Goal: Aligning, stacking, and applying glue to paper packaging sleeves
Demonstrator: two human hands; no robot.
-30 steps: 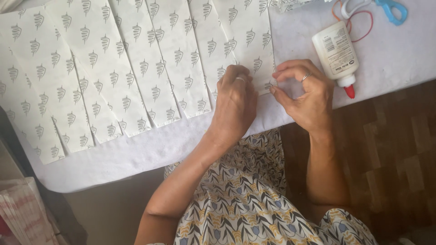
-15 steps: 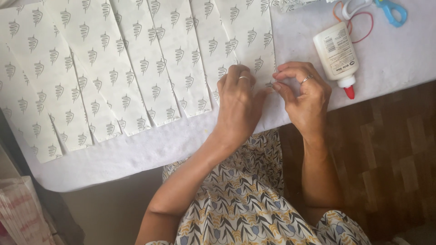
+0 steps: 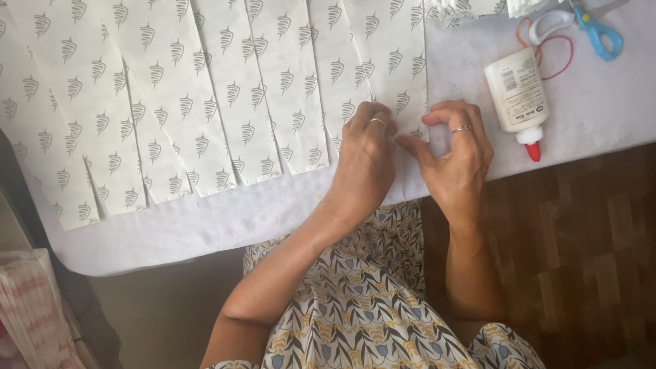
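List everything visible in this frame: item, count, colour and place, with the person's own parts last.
Patterned paper strips: several overlapping, white with grey motifs, fanned across the table.
Table cover: one, white, under everything.
Glue bottle: one, white with red tip, lying right of the strips.
Scissors: one, blue handles, top right.
Rubber band: one, red, beside the scissors.
Paper stack: one, pinkish, bottom left.
Floor: brown wood, right.
Left hand: ringed, pressing the rightmost strip's lower end.
Right hand: ringed, pinching that strip's corner.

White paper strips (image 3: 205, 89) bear grey leaf prints; white glue bottle (image 3: 517, 92), red tip; blue scissors (image 3: 600, 31).
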